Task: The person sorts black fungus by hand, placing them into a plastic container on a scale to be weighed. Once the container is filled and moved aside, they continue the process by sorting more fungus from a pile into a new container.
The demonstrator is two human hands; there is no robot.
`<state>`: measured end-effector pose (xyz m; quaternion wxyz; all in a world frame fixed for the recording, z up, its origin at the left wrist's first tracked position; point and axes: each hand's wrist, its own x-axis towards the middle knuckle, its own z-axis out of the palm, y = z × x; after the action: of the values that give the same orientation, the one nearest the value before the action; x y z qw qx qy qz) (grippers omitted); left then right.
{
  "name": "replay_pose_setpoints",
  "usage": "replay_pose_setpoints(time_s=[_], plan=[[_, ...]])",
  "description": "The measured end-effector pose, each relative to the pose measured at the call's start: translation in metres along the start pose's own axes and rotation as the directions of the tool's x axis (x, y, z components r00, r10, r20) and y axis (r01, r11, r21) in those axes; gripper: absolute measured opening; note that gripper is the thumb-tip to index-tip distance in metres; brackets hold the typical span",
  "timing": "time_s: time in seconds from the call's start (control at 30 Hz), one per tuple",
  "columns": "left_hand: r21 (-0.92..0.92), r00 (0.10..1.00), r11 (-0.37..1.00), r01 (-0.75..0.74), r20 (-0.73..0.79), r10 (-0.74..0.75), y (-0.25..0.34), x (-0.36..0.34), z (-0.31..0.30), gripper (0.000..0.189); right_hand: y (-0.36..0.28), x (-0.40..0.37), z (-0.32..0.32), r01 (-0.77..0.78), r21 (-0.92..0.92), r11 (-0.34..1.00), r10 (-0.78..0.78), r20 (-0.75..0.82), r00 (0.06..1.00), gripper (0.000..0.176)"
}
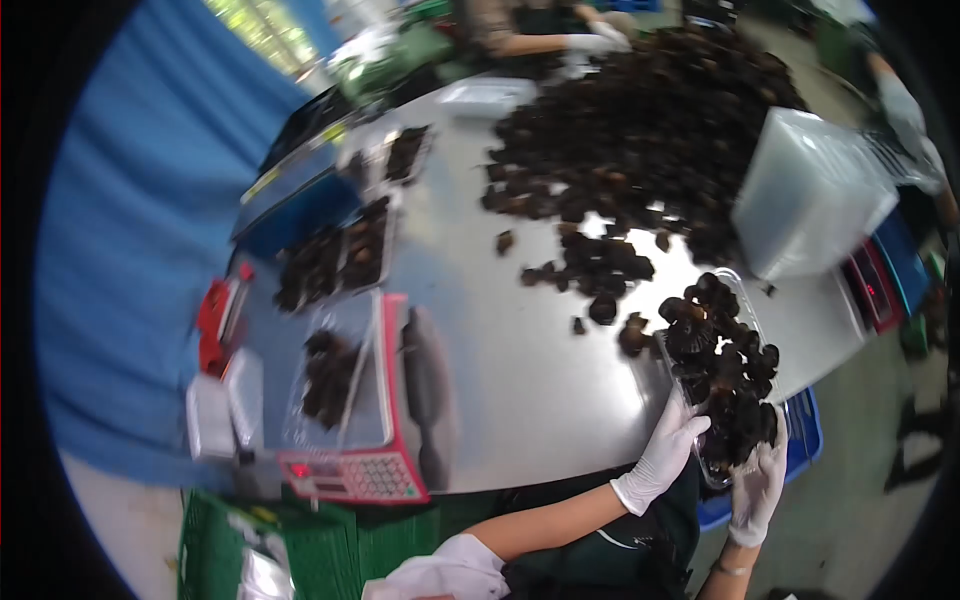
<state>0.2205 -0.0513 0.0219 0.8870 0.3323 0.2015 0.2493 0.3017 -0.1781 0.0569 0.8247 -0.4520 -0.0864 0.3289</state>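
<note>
A clear plastic tray (742, 300) heaped with dark brown mushrooms (715, 350) is at the right front edge of the metal table. My left hand (665, 455), in a white glove, grips the tray's near left side with the thumb up by the rim. My right hand (760, 490), also gloved, holds its near right corner; some of those fingers are hidden beside the mushrooms. Loose mushrooms (633, 335) lie just left of the tray, and a large pile (650, 120) of them covers the far part of the table.
A pink-edged digital scale (390, 400) carries another filled tray (330, 380) at left. More filled trays (365, 245) stand behind it. Stacked clear trays (800, 200) are at right, near a second scale (875, 285). Co-workers' gloved hands (600, 40) are across the table. Green crates (330, 550) stand below.
</note>
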Motion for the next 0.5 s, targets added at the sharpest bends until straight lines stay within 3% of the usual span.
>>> replay_pose_setpoints(time_s=[0.07,0.1,0.13,0.2,0.27,0.33,0.4,0.43,0.47,0.5], plan=[[0.042,0.999,0.999,0.031,-0.027,-0.030,0.042,-0.018,-0.012,0.077,0.009,0.000,0.009,-0.098,0.019,0.995,0.097,0.049,0.994,0.079],[0.074,0.989,0.992,0.099,-0.118,-0.090,0.070,-0.030,-0.015,0.076,0.010,0.001,0.029,-0.136,-0.007,0.991,0.136,0.090,0.987,0.079],[0.013,0.986,0.999,-0.053,-0.156,0.055,0.081,-0.038,-0.019,0.076,0.011,-0.003,0.057,-0.170,-0.033,0.985,0.172,0.123,0.977,0.079],[0.216,0.957,0.974,-0.070,-0.259,0.126,0.112,-0.060,-0.049,0.071,0.019,-0.005,0.082,-0.252,-0.030,0.967,0.249,0.303,0.920,0.084],[0.290,0.910,0.933,-0.212,-0.290,0.297,0.159,-0.086,-0.059,0.067,0.027,-0.004,0.109,-0.313,-0.099,0.944,0.324,0.441,0.837,0.089],[0.367,0.865,0.889,-0.273,-0.311,0.394,0.205,-0.107,-0.082,0.071,0.043,0.000,0.121,-0.256,-0.191,0.948,0.319,0.575,0.753,0.093],[0.293,0.799,0.890,-0.350,-0.401,0.447,0.251,-0.132,-0.099,0.068,0.054,0.004,0.140,-0.215,-0.252,0.944,0.329,0.629,0.704,0.090],[0.326,0.759,0.886,-0.330,-0.466,0.454,0.275,-0.145,-0.108,0.065,0.061,0.005,0.146,-0.206,-0.287,0.936,0.346,0.632,0.693,0.078],[0.355,0.714,0.883,-0.306,-0.528,0.459,0.299,-0.159,-0.120,0.062,0.070,0.007,0.148,-0.202,-0.291,0.935,0.348,0.644,0.682,0.078],[0.356,0.710,0.865,-0.354,-0.499,0.496,0.323,-0.172,-0.142,0.058,0.079,0.009,0.148,-0.138,-0.405,0.904,0.379,0.610,0.695,0.071]])
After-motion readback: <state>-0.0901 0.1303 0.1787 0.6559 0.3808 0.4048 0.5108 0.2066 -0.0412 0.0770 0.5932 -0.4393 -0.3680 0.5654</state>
